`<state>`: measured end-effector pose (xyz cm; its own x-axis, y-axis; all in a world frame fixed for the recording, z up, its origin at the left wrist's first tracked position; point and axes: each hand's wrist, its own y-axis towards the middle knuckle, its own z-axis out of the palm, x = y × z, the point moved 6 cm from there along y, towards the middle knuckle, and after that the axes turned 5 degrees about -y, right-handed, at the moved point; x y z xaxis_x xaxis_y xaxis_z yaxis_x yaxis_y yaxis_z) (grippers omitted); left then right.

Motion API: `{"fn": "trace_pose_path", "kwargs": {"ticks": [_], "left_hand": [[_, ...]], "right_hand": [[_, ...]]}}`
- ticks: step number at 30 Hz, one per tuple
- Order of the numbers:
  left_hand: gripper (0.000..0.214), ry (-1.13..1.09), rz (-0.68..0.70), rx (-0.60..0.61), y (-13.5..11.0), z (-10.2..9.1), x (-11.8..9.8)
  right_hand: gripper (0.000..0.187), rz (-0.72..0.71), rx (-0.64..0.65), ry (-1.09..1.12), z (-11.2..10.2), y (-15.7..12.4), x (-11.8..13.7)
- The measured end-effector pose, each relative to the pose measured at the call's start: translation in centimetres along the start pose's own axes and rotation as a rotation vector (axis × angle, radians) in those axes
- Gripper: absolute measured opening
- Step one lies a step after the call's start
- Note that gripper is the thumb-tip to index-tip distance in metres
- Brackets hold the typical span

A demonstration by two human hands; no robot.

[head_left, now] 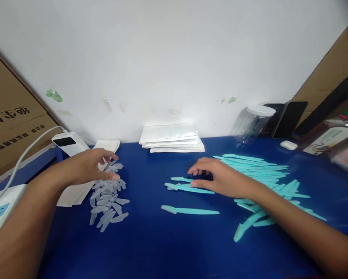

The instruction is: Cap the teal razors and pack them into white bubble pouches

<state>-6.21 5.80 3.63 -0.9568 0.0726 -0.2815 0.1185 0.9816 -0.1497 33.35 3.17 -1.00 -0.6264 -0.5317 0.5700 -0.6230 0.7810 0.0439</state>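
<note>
My left hand (94, 166) hovers at the left over a pile of small translucent blade covers (106, 201), thumb and fingers apart with nothing visible between them. In the middle, my right hand (213, 176) is over a few turquoise eyebrow razors (188, 187). Its fingers are bent but parted from the thumb, and the thumb tip is at the razors; whether it touches them I cannot tell. Nearer to me lies a single eyebrow razor (191, 210), blade end to the left. Behind and beneath my right forearm spreads a large heap of eyebrow razors (258, 166), partly hidden by the arm.
A stack of white packets (170, 135) lies against the wall. At the left are a white power bank (70, 142) with a cable, a power strip (2, 211) and a cardboard box (13, 116). A clear jar (253, 124), dark phone (290, 119) and bottle (331, 135) stand at the right.
</note>
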Motion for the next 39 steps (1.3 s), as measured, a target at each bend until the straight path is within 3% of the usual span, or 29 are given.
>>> {"fn": "trace_pose_path", "kwargs": {"ticks": [2, 6, 10, 17, 21, 28, 31, 35, 39], "left_hand": [[0.088, -0.032, -0.026, 0.063, -0.9, 0.2, 0.6], [0.112, -0.074, 0.046, 0.123, -2.2, 1.3, -1.4], [0.119, -0.038, -0.081, 0.247, -2.0, 3.1, -1.5], [0.076, -0.045, -0.038, 0.304, -0.4, 5.0, -0.6], [0.038, -0.11, 0.078, 0.355, -0.3, 5.4, -3.4], [0.038, -0.208, 0.209, 0.24, -0.3, 5.2, -7.5], [0.037, -0.234, 0.261, 0.202, -0.3, 5.4, -8.1], [0.037, -0.309, 0.288, 0.139, -0.2, 5.2, -8.7], [0.038, -0.417, 0.289, 0.04, -0.3, 4.9, -9.4]], "right_hand": [[0.049, 0.003, 0.005, -0.046, 0.1, -0.2, 0.1], [0.048, -0.021, -0.018, -0.097, 0.1, -0.1, 0.6], [0.042, -0.043, -0.083, -0.134, -0.7, 0.2, 0.3], [0.037, -0.031, -0.262, -0.238, -3.7, 0.1, -1.8], [0.037, -0.005, -0.291, -0.272, -5.0, 0.0, -2.6], [0.036, 0.168, -0.486, -0.392, -10.1, -1.6, -7.0], [0.035, 0.265, -0.366, -0.422, -11.0, -2.1, -9.9], [0.029, 0.38, -0.128, -0.381, -10.8, -2.9, -12.9], [0.018, 0.459, -0.05, -0.318, -10.4, -3.6, -14.3]]}}
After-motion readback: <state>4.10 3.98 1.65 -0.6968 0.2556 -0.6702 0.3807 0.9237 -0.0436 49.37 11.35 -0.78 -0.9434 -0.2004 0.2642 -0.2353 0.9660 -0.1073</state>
